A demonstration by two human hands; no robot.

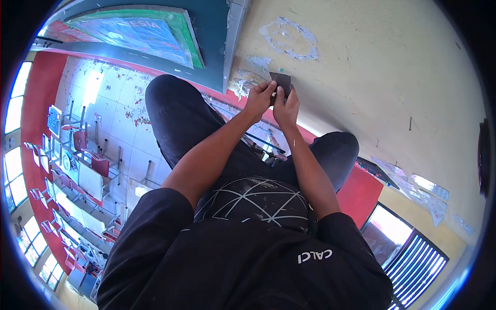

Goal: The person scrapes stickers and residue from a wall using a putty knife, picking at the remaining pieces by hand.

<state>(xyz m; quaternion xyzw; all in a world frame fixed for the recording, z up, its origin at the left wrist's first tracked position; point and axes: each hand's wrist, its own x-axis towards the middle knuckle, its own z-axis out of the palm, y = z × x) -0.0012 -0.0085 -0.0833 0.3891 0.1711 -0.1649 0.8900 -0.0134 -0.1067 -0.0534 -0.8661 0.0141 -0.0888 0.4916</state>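
Note:
A small dark flat piece (281,80) is held up close to the cream wall (361,62). My left hand (260,98) pinches its left edge between thumb and fingers. My right hand (287,106) grips it from the right, thumb on its face. Part of the piece is hidden behind my fingers. Beside my left hand, whitish peeling patches (247,82) mark the wall, and a rough ring of scraped paint (289,39) lies above.
A green-edged poster (139,31) hangs on a dark board at upper left. Chairs and tables (85,178) stand on the tiled floor (111,82), far below. Nails (411,123) stick out of the wall at right. Torn paper (431,204) and a louvred window (418,263) are at lower right.

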